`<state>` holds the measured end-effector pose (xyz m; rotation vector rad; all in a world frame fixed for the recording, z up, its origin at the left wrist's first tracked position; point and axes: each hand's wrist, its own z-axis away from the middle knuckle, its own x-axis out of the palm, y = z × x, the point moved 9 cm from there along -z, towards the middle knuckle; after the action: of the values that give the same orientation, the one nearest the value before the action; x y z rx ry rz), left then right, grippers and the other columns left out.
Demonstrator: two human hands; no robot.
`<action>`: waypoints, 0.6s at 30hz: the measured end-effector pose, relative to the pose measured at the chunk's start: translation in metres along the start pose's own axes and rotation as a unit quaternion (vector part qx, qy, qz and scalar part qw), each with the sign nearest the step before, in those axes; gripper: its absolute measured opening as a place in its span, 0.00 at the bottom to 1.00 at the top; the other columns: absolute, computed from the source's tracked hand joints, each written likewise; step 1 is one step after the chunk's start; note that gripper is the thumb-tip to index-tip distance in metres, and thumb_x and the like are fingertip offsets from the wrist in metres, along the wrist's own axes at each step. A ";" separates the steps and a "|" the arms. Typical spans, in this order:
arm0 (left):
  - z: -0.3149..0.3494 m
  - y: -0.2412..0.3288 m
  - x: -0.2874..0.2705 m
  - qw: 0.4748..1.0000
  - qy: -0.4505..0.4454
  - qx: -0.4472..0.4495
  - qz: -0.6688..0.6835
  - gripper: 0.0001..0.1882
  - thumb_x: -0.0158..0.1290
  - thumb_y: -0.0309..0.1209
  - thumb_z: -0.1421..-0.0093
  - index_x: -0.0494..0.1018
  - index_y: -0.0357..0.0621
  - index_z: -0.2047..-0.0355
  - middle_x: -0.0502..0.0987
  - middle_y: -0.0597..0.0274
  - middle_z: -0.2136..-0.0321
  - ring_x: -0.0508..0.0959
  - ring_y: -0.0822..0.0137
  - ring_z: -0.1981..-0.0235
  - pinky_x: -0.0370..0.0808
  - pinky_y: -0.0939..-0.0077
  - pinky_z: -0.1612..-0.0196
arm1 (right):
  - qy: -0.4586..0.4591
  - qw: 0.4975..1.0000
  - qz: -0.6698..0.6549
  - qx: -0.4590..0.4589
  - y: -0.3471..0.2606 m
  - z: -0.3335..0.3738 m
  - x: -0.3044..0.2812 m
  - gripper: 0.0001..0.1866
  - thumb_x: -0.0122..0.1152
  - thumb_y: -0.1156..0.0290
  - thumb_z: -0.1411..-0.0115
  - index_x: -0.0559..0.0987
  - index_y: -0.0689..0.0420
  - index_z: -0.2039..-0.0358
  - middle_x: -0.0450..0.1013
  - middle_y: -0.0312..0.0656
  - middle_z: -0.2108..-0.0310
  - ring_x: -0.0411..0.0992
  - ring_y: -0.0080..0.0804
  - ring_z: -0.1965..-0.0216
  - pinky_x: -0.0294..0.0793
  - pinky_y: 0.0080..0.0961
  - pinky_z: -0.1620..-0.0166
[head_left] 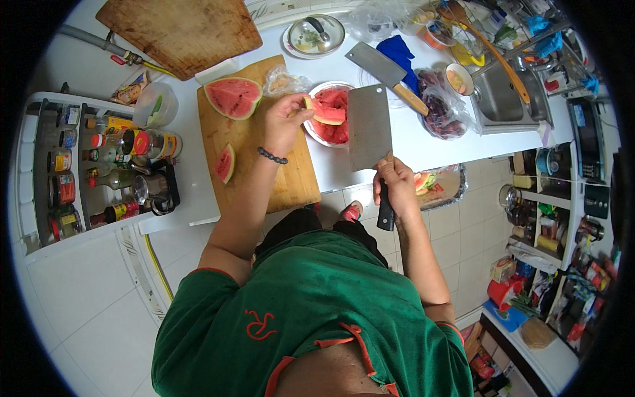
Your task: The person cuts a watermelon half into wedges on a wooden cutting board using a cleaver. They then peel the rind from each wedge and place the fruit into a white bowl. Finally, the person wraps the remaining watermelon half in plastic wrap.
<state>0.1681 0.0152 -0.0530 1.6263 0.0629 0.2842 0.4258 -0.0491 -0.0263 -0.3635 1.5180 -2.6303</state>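
Observation:
My left hand [286, 120] pinches one end of a watermelon slice [327, 115], rind and red flesh showing, over a white bowl [311, 132] of cut watermelon [336, 134]. In my right hand [395, 181] is a cleaver [370, 126], gripped by its black handle, its broad blade upright just right of the bowl. To the left lies a wooden cutting board [291, 177] bearing a large watermelon piece [233, 97] and a smaller watermelon wedge [225, 164]. A clear plastic bag [286, 82] rests near the board's far right corner.
A second cleaver [387, 74] with a wooden handle lies behind, beside a blue cloth [399, 58] and a bag of dark red produce [442, 109]. Bottles and jars crowd the left rack [99, 228]. Below the counter edge, a lined bin [456, 188] holds rinds. The sink [499, 99] is right.

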 end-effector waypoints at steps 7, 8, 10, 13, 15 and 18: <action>0.005 0.001 -0.001 0.997 0.009 -0.028 0.066 0.17 0.53 0.16 0.44 0.70 0.35 0.53 0.77 0.61 0.61 0.76 0.73 0.60 0.74 0.81 0.56 | -0.044 0.968 -0.239 0.070 0.015 -0.002 0.006 0.13 0.46 0.63 0.35 0.65 0.55 0.74 0.63 0.38 0.87 0.59 0.26 0.92 0.58 0.21 0.86; 0.006 0.001 -0.001 0.996 0.023 -0.030 0.080 0.17 0.54 0.15 0.45 0.71 0.35 0.54 0.77 0.62 0.62 0.76 0.74 0.61 0.74 0.82 0.57 | -0.042 0.965 -0.247 0.073 0.016 -0.002 0.008 0.13 0.46 0.63 0.35 0.64 0.55 0.74 0.62 0.38 0.87 0.59 0.26 0.92 0.57 0.21 0.86; 0.007 0.000 0.000 0.992 0.049 -0.035 0.107 0.17 0.55 0.14 0.47 0.72 0.34 0.55 0.77 0.63 0.63 0.75 0.76 0.63 0.74 0.83 0.59 | -0.039 0.960 -0.264 0.078 0.019 -0.002 0.008 0.13 0.46 0.62 0.35 0.64 0.55 0.74 0.62 0.38 0.87 0.58 0.26 0.92 0.57 0.21 0.86; 0.010 -0.002 0.003 0.987 0.061 -0.050 0.137 0.17 0.56 0.15 0.47 0.72 0.34 0.55 0.77 0.63 0.63 0.75 0.76 0.63 0.73 0.84 0.58 | -0.042 0.954 -0.284 0.083 0.024 -0.002 0.007 0.13 0.45 0.62 0.34 0.64 0.54 0.74 0.62 0.37 0.87 0.58 0.26 0.91 0.56 0.22 0.86; 0.010 -0.005 0.004 0.988 0.061 -0.048 0.136 0.17 0.56 0.15 0.47 0.72 0.34 0.55 0.77 0.63 0.62 0.75 0.76 0.63 0.73 0.84 0.58 | -0.051 0.951 -0.291 0.090 0.028 -0.003 0.008 0.13 0.45 0.62 0.34 0.64 0.54 0.74 0.61 0.37 0.87 0.58 0.25 0.91 0.56 0.22 0.86; 0.010 -0.007 0.006 0.988 0.061 -0.044 0.136 0.17 0.56 0.15 0.47 0.72 0.34 0.55 0.77 0.63 0.62 0.75 0.75 0.63 0.73 0.83 0.58 | -0.064 0.943 -0.313 0.090 0.026 -0.002 0.010 0.14 0.48 0.62 0.35 0.65 0.54 0.75 0.63 0.37 0.87 0.60 0.26 0.91 0.60 0.23 0.86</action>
<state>0.1768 0.0076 -0.0592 1.5282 -0.0786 0.5881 0.4149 -0.0628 -0.0480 -1.1414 1.2543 -3.0829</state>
